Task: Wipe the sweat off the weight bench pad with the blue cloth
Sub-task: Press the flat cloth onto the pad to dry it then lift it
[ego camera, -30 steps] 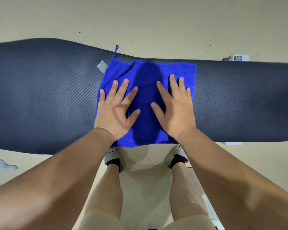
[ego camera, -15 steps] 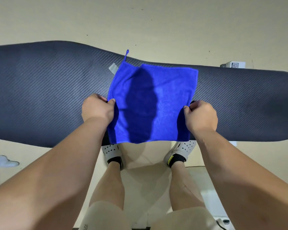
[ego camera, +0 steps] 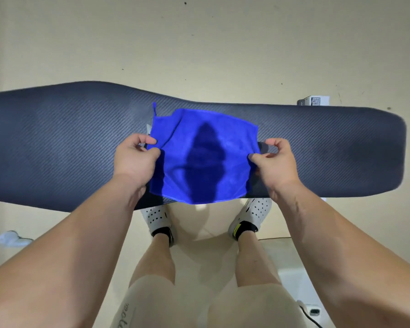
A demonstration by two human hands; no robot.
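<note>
The long dark weight bench pad [ego camera: 57, 147] runs across the view from left to right. Over its middle hangs the blue cloth [ego camera: 204, 157], raised off the pad and sagging between my hands, with a crease near its far left corner. My left hand [ego camera: 135, 162] pinches the cloth's left edge between thumb and fingers. My right hand [ego camera: 273, 162] pinches the right edge the same way. A shadow falls down the cloth's centre. The cloth's near edge reaches past the pad's front edge.
My legs and white perforated shoes [ego camera: 156, 217] stand on the beige floor just in front of the pad. A small white box [ego camera: 314, 100] lies behind the pad at the right. A pale object [ego camera: 11, 239] sits on the floor at the left, a black cable [ego camera: 310, 316] at bottom right.
My hands went from pressing flat on the cloth to pinching its side edges. The cloth has since been lifted off the pad, and its far left corner has creased.
</note>
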